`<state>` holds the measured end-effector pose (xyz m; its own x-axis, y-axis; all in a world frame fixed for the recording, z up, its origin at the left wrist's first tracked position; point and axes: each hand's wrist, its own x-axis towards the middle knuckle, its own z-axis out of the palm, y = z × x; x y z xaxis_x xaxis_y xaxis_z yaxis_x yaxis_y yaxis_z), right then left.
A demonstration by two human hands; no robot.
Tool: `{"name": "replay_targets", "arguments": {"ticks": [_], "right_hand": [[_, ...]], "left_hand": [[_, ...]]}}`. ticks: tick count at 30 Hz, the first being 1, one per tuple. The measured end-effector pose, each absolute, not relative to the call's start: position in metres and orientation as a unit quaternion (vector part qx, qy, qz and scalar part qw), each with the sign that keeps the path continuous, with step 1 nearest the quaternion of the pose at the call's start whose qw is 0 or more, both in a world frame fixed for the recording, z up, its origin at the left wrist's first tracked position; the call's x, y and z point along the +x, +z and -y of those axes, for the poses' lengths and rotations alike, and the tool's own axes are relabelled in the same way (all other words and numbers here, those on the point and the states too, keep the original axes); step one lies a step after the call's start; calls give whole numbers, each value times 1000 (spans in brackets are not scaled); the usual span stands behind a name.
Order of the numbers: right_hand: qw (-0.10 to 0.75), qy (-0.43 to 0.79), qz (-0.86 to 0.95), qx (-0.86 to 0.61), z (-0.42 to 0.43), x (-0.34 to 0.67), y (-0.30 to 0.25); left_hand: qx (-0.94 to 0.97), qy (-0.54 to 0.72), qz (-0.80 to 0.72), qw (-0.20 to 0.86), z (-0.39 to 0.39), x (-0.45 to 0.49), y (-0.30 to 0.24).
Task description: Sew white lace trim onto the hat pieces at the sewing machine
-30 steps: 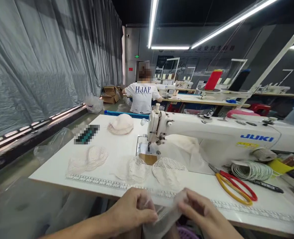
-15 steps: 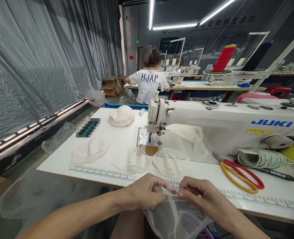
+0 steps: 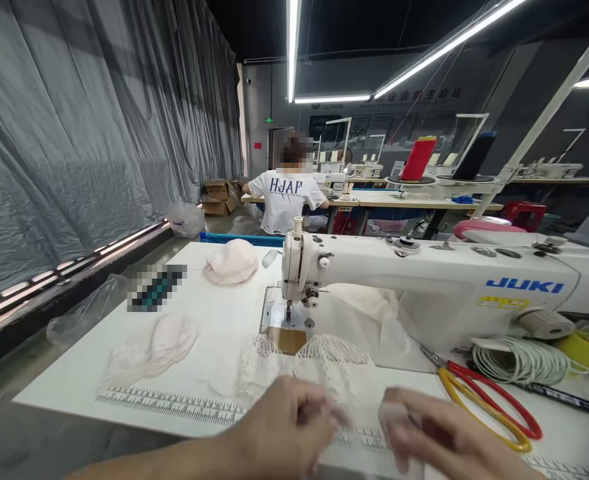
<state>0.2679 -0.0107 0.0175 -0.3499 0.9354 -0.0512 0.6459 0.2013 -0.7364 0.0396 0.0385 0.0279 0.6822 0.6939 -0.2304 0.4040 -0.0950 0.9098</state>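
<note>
My left hand (image 3: 288, 427) and my right hand (image 3: 432, 433) hover over the near edge of the white sewing table (image 3: 214, 313), both smeared by motion. Their fingers look curled, but I cannot make out whether anything sits in them. Just beyond my hands lie two white net pieces (image 3: 324, 363) on the table, in front of the needle plate (image 3: 279, 320) of the white JUKI sewing machine (image 3: 424, 280).
Red and yellow-handled scissors (image 3: 484, 403) and a coil of white cord (image 3: 519, 360) lie at right. More pale lace pieces (image 3: 154, 343) and a padded cup (image 3: 232, 262) rest at left. A printed ruler (image 3: 174, 403) runs along the table edge. Another person (image 3: 287, 193) sits at a far table.
The sheer mesh piece my hands pinched half a second ago is no longer clearly visible. My hands have moved apart and blurred, and the view has shifted left.
</note>
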Motion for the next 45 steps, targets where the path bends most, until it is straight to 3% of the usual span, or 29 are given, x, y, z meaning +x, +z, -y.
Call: {"name": "replay_targets", "arguments": {"ticks": [2, 3, 4, 11, 17, 24, 27, 33, 36, 41, 45], "right_hand": [[174, 165, 748, -619, -12, 272, 13], [166, 120, 741, -640, -22, 275, 8], [162, 82, 731, -658, -31, 280, 3], [118, -135, 613, -769, -54, 333, -23], [119, -160, 612, -765, -62, 339, -30], [254, -108, 671, -688, 13, 346, 26], [318, -20, 692, -648, 43, 340, 56], [326, 75, 718, -610, 70, 310, 75], [345, 187, 700, -596, 78, 296, 67], [440, 495, 578, -478, 76, 257, 32], [369, 590, 526, -489, 65, 217, 9]], "left_hand": [[795, 137, -417, 419, -65, 53, 20], [834, 129, -437, 312, -77, 61, 14], [845, 126, -443, 272, -88, 67, 7], [887, -16, -420, 192, -107, 86, -20], [889, -43, -414, 189, -108, 92, -15], [927, 104, -357, 55, -93, 88, -4], [933, 174, -287, 132, -75, 95, 25], [778, 179, -234, 555, -47, 115, 63], [665, 173, -249, 682, -37, 105, 56], [621, 206, -223, 723, -16, 63, 41], [640, 185, -272, 694, -5, 29, 35]]}}
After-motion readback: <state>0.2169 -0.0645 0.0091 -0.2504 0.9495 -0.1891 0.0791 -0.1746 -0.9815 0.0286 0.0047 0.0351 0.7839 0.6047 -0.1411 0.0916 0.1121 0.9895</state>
